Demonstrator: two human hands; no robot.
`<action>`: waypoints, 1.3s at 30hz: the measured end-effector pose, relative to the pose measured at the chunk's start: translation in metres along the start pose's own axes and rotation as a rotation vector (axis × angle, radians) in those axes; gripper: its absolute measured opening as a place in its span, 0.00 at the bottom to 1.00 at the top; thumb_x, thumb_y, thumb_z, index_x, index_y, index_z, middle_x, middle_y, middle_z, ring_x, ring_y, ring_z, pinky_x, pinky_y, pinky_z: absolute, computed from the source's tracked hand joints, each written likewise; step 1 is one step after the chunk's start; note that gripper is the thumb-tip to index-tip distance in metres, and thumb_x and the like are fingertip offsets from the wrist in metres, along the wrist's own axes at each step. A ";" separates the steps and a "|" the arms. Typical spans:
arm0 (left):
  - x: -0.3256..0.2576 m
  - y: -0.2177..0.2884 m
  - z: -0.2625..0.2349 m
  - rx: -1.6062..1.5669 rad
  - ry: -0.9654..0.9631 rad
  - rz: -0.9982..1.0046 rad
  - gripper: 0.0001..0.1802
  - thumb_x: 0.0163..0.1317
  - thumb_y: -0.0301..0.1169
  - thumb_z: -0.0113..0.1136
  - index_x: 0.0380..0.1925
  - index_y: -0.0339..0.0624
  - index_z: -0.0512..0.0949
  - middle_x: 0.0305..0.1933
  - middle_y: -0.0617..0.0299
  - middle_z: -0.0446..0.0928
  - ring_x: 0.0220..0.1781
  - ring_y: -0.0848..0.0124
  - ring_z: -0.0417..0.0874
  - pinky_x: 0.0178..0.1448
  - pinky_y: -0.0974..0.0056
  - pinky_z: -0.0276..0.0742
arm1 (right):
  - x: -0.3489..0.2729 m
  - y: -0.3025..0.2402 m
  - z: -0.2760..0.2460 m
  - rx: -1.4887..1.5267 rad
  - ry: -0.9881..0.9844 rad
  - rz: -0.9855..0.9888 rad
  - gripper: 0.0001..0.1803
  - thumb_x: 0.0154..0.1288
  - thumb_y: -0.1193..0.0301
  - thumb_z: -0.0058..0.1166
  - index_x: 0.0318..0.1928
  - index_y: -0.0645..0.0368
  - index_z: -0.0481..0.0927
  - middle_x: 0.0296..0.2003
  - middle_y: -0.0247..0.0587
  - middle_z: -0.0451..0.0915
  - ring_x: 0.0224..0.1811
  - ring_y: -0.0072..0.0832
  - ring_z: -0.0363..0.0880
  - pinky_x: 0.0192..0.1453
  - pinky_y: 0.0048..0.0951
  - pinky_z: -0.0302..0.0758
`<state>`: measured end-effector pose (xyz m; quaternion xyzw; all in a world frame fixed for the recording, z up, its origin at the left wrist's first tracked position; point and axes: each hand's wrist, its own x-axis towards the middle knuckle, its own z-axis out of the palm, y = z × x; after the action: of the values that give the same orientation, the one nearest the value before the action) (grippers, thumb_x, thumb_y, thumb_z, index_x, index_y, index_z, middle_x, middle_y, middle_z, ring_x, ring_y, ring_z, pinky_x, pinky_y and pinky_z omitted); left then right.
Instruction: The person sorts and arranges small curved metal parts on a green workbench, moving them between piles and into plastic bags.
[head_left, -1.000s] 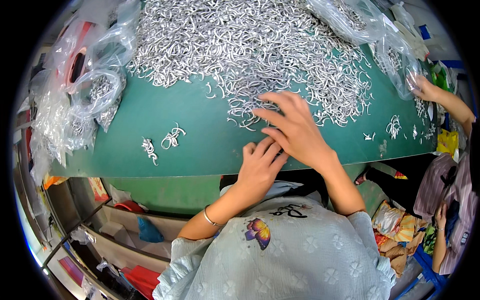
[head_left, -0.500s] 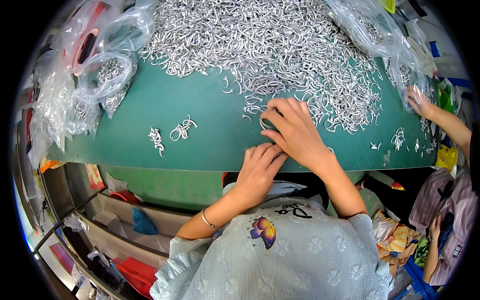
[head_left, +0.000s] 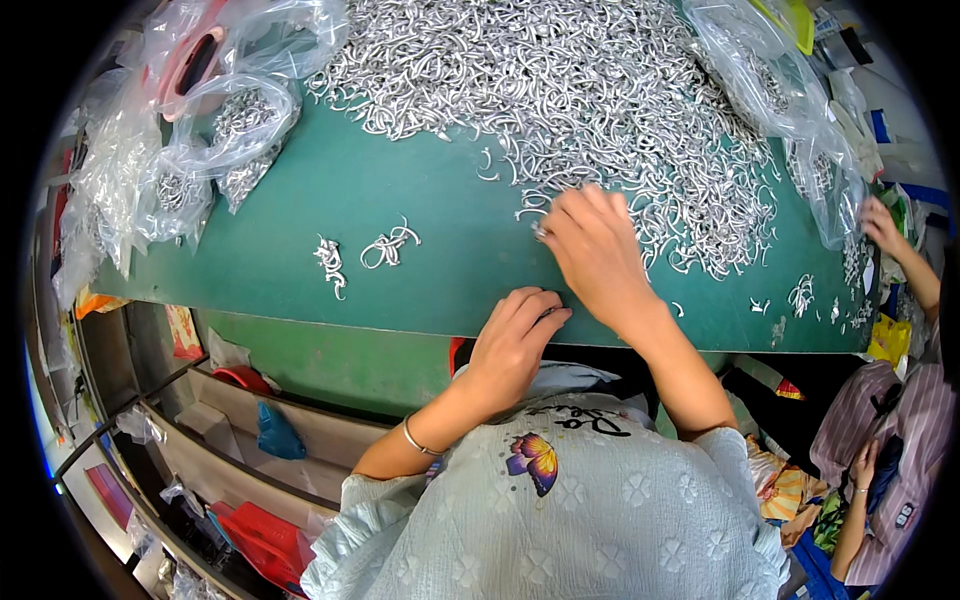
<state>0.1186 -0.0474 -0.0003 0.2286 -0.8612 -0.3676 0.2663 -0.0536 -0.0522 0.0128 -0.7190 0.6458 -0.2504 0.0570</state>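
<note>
A big heap of small, curved silver metal pieces covers the far part of the green table. At the near edge of that heap is my right hand, fingers bent down and together, slightly blurred. A bit of silver, seemingly one curved metal piece, shows at its fingertips. My left hand rests at the table's front edge with its fingers curled closed; what they hold, if anything, is hidden. Left of my hands lie two small clusters, one of looped pieces and one narrower bunch.
Clear plastic bags with silver pieces stand at the left and right. Beside the left one lies a pink-handled item. A co-worker's hand is at the right end. Below the table's left side is a beige shelf.
My right hand has drawn apart from my left and turned toward the heap, its fingers closing together. My left hand stays at the edge. The co-worker's hand has shifted away from the right bag.
</note>
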 end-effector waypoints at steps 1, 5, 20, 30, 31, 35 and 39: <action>-0.002 -0.002 -0.003 -0.002 -0.001 0.000 0.14 0.51 0.17 0.62 0.40 0.33 0.79 0.45 0.52 0.75 0.47 0.54 0.76 0.50 0.55 0.73 | -0.004 0.000 -0.007 -0.012 -0.025 -0.002 0.06 0.55 0.73 0.61 0.31 0.58 0.76 0.32 0.36 0.70 0.41 0.35 0.68 0.44 0.35 0.64; -0.008 -0.001 -0.002 -0.104 0.085 -0.155 0.17 0.50 0.19 0.63 0.43 0.36 0.79 0.52 0.52 0.74 0.51 0.54 0.76 0.52 0.55 0.72 | -0.025 -0.004 -0.026 0.192 -0.264 -0.070 0.04 0.55 0.76 0.58 0.32 0.59 0.77 0.33 0.37 0.70 0.41 0.36 0.69 0.44 0.35 0.64; -0.006 -0.014 -0.002 -0.013 -0.049 -0.016 0.16 0.49 0.19 0.63 0.41 0.35 0.79 0.53 0.53 0.75 0.58 0.53 0.74 0.58 0.53 0.70 | -0.013 0.029 -0.036 -0.114 0.028 0.008 0.08 0.55 0.77 0.60 0.36 0.58 0.77 0.41 0.37 0.77 0.52 0.33 0.73 0.60 0.42 0.61; 0.005 -0.006 -0.004 0.029 0.034 0.007 0.14 0.50 0.19 0.63 0.39 0.34 0.79 0.48 0.53 0.76 0.51 0.52 0.76 0.54 0.51 0.72 | 0.022 0.006 -0.003 -0.097 0.112 -0.022 0.11 0.53 0.73 0.63 0.38 0.58 0.79 0.45 0.38 0.75 0.50 0.36 0.71 0.55 0.40 0.63; 0.004 -0.007 -0.004 0.017 0.028 0.005 0.14 0.50 0.18 0.63 0.39 0.34 0.79 0.47 0.53 0.76 0.50 0.52 0.76 0.53 0.52 0.73 | 0.022 0.006 -0.001 -0.116 0.077 -0.014 0.11 0.52 0.73 0.64 0.38 0.58 0.80 0.46 0.39 0.75 0.51 0.36 0.70 0.55 0.40 0.63; -0.002 -0.010 -0.004 0.020 0.057 -0.021 0.14 0.50 0.18 0.63 0.39 0.33 0.79 0.43 0.53 0.76 0.50 0.53 0.76 0.52 0.54 0.74 | 0.010 0.008 -0.020 -0.150 -0.046 0.028 0.12 0.51 0.72 0.64 0.37 0.59 0.80 0.46 0.40 0.74 0.51 0.38 0.69 0.56 0.40 0.63; -0.002 -0.010 -0.006 0.021 0.080 -0.018 0.13 0.50 0.17 0.62 0.39 0.33 0.79 0.43 0.54 0.76 0.48 0.54 0.76 0.52 0.55 0.73 | 0.026 0.004 -0.026 0.003 -0.006 -0.003 0.11 0.52 0.73 0.64 0.37 0.61 0.80 0.44 0.40 0.74 0.50 0.37 0.70 0.52 0.37 0.65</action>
<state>0.1252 -0.0556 -0.0048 0.2536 -0.8516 -0.3512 0.2950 -0.0670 -0.0712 0.0413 -0.7205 0.6443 -0.2494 0.0595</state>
